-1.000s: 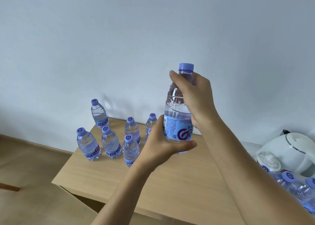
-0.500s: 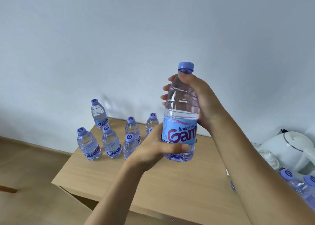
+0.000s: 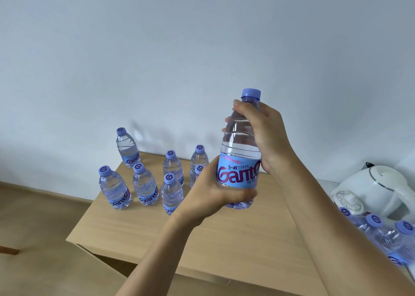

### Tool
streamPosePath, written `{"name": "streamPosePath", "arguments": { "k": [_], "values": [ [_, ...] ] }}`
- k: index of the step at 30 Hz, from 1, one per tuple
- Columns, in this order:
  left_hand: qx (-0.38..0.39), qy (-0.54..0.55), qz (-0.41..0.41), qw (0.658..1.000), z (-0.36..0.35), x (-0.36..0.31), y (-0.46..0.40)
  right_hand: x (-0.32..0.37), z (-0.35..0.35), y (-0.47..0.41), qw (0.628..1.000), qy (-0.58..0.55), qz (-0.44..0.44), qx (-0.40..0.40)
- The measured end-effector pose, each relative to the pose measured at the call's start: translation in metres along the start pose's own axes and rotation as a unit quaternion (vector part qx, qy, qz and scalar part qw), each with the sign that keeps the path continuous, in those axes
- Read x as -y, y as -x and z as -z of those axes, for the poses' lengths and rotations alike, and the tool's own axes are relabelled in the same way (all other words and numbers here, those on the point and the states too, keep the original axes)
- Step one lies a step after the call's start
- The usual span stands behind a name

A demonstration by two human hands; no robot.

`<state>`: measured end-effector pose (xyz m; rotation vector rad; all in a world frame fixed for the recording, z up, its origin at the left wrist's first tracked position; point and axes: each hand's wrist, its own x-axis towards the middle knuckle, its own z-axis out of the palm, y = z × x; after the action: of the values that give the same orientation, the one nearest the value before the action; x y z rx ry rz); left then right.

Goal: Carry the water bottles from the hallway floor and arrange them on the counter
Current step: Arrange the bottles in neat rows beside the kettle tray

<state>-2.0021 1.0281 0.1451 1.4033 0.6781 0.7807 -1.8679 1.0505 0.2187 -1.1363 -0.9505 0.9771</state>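
Head view, nearest first: your left hand [image 3: 211, 193] wraps the lower part of the bottle [image 3: 241, 161], thumb pressed across the front under the label, while your right hand [image 3: 263, 136] clamps the shoulder just below the cap [image 3: 251, 93]. Both hands are closed firmly on it, and it stands upright in the air above the counter [image 3: 224, 239], touching nothing else.

A second ago the label's edge and fine print faced you; now the big logo reads squarely forward (you have turned the bottle in your grip), and it sits a little lower in the frame. That looks like lining the label up to match the rest before setting it down.

At your right, a few more bottles [image 3: 386, 235] cluster low in the frame, blurred, beside a white kettle [image 3: 377, 190].

Farther back, seven bottles already stand in a loose group [image 3: 146, 183] on the counter's left end, near the wall [image 3: 202, 49], one of them half hidden behind your left hand. The bare wood just right of that group seems the natural spot for this one.
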Motion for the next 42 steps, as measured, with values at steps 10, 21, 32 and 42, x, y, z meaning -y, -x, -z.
{"name": "streamPosePath", "arguments": {
  "k": [10,21,32,42],
  "values": [
    [0.038,0.016,0.0,0.999,-0.033,0.008,-0.002,0.014,0.049,0.018,0.997,0.054,-0.026,0.05],
    [0.09,-0.015,-0.012,0.996,-0.098,0.019,-0.006,0.016,0.132,0.065,0.995,0.081,-0.047,-0.017],
    [0.183,-0.052,0.083,0.978,-0.179,0.044,0.0,-0.015,0.227,0.118,0.993,0.054,-0.038,-0.101],
    [0.231,-0.102,0.135,0.958,-0.264,0.097,0.008,-0.042,0.322,0.175,0.989,0.087,-0.072,-0.093]
  ]
}}
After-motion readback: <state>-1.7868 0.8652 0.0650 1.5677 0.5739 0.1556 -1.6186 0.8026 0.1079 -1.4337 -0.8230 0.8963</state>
